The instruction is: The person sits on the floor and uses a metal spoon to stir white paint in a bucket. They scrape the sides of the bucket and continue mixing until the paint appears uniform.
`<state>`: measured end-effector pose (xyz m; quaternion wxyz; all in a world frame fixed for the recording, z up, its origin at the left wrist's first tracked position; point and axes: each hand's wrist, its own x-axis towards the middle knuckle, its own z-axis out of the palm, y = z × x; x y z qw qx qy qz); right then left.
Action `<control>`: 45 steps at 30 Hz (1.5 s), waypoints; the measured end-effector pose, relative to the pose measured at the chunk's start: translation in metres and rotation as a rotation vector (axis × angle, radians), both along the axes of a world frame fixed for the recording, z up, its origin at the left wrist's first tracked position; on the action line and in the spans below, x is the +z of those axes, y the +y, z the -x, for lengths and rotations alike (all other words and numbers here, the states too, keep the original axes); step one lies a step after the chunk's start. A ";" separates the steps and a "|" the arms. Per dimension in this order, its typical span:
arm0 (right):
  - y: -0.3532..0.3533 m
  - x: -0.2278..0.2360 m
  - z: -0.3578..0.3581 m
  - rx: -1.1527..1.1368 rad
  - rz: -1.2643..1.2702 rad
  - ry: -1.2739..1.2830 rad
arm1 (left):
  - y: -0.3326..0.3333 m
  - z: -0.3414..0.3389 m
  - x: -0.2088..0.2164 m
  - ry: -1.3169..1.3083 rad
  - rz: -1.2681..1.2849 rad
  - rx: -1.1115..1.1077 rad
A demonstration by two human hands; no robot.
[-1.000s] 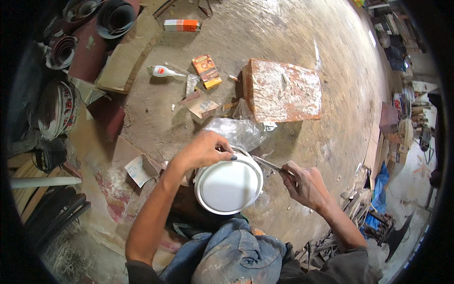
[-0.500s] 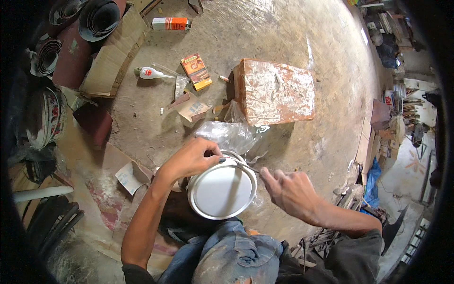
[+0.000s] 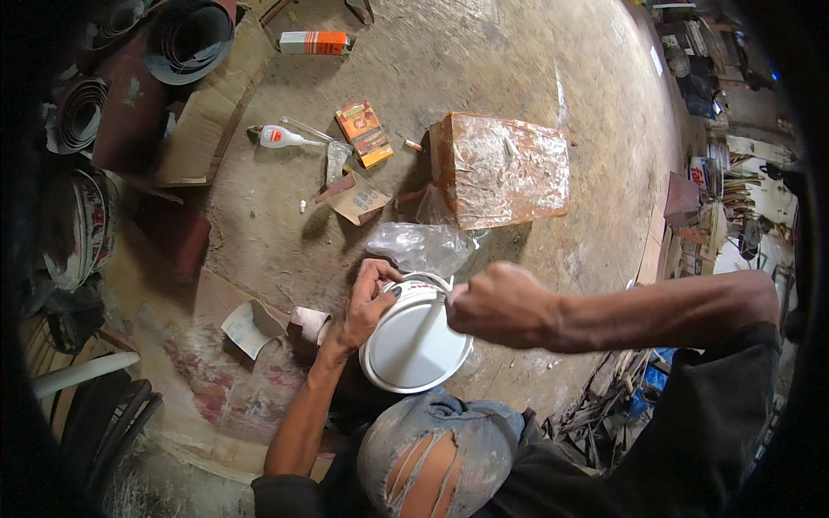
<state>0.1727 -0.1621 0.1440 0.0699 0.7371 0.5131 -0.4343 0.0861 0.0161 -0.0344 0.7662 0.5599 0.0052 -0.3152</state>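
A white plastic bucket [image 3: 399, 293] with a white lid [image 3: 414, 350] is tipped in front of my knees, lid facing up toward me. My left hand [image 3: 370, 302] is closed on the bucket's far left rim, its thumb near the lid's edge. At the right of the rim my right hand [image 3: 505, 306] is a fist, slightly blurred, round a thin metal tool. The fist hides most of the tool, and where its tip sits is hard to see. The bucket's handle shows as a white loop beyond the lid.
Just beyond the bucket lies a clear plastic bag [image 3: 414, 246]. Farther off are a plaster-smeared brown block [image 3: 509, 168], an orange-yellow box [image 3: 364, 134], a white squeeze bottle [image 3: 281, 136] and an orange-white carton [image 3: 313, 42]. Sandpaper rolls [image 3: 188, 43] stand at the left.
My right hand has closed in on the lid's rim, its forearm swinging up and out. My left hand has turned, its fingers now over the bucket's side. The bucket has shifted slightly right.
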 end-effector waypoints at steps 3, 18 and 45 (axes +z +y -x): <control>-0.006 0.000 0.011 -0.114 -0.018 -0.109 | -0.002 0.005 -0.005 0.157 0.167 0.105; 0.000 -0.123 -0.115 0.124 -0.026 0.422 | -0.005 0.013 -0.005 -0.416 -0.586 0.231; 0.031 0.014 0.028 0.114 -0.079 -0.310 | 0.040 0.080 0.033 -0.158 -0.447 0.443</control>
